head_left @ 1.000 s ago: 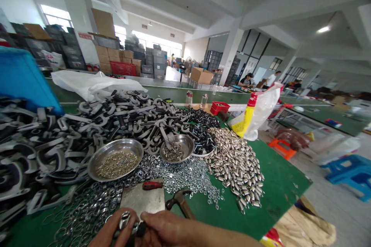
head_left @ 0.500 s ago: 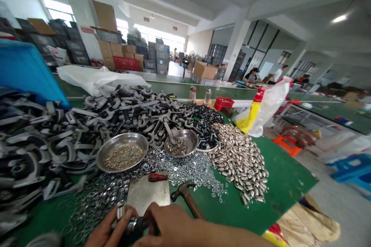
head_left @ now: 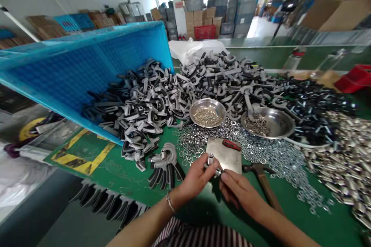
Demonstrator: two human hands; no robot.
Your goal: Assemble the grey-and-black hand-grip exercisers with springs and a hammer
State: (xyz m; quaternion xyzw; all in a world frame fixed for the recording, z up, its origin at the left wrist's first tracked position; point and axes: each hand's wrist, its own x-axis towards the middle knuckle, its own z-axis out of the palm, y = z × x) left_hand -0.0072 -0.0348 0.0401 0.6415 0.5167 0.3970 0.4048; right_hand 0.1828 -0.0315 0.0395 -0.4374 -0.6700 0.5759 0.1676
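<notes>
My left hand [head_left: 194, 179] and my right hand [head_left: 239, 192] meet over the green table [head_left: 110, 168], both pinching a small metal part [head_left: 211, 163] with a spring end between their fingertips. Just behind them lies a grey steel plate [head_left: 224, 153] with a red-handled tool [head_left: 231, 144] on it. A hammer [head_left: 262, 179] rests right of my right hand. A bunch of assembled hand grippers [head_left: 165, 164] sits left of my left hand. Loose rings and nuts [head_left: 261, 156] are strewn around the plate.
A tipped blue crate [head_left: 78, 65] spills a large heap of black and grey handles [head_left: 162, 92]. Two steel bowls [head_left: 207, 112] [head_left: 269, 123] hold small parts. Silver springs [head_left: 339, 154] lie at the right, black pieces [head_left: 310, 100] behind. Finished grippers [head_left: 110, 204] line the near table edge.
The view has swung left and down, bringing the blue crate and the table's left end into sight. My hands have stayed together on the small part, now seen further up the picture.
</notes>
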